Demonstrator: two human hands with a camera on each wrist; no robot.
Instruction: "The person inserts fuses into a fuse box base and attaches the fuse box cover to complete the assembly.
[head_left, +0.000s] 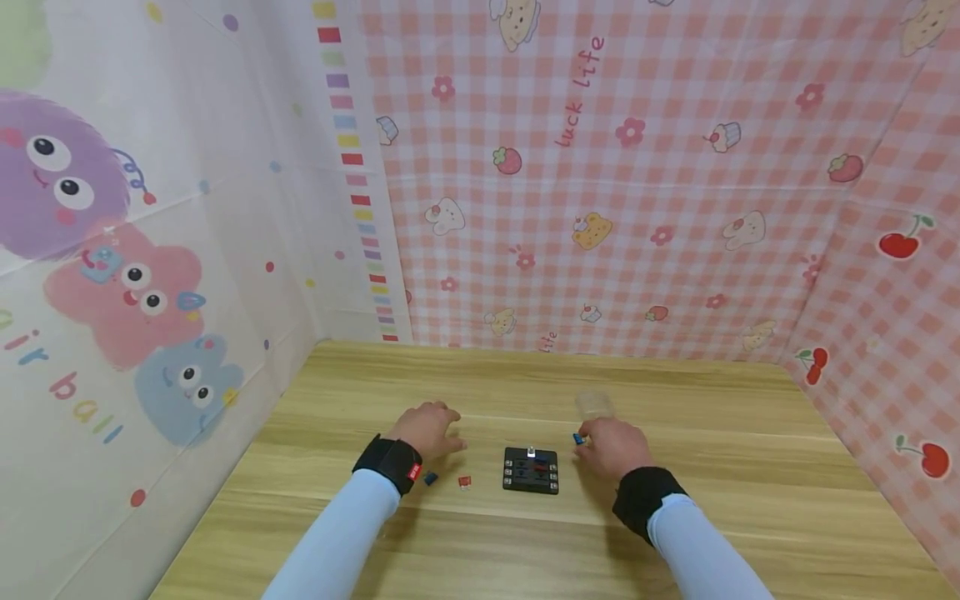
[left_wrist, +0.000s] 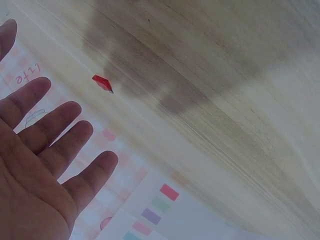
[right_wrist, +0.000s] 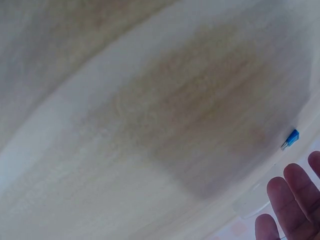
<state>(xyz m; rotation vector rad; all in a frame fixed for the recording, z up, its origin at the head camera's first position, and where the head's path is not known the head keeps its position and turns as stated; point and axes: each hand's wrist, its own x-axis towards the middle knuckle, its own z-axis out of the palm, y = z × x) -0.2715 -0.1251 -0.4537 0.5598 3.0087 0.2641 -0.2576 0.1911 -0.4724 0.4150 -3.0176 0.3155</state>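
Head view: your 2 hands flank the small black rectangular fuse box [head_left: 530,470] on the wooden table [head_left: 750,467].
Left hand [head_left: 429,429] fingers spread, holding nothing, near small red plastic fuse [head_left: 465,482]; right hand [head_left: 615,446] fingers relaxed beside small blue plastic fuse [head_left: 578,438].

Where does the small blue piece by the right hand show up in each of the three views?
Head: the blue piece lies on the wooden table, just left of the right hand, right of the black block.
Left wrist: not in it; only a red piece shows.
Right wrist: at the right edge, above the fingertips.
Shared landmark: the table's wood grain.
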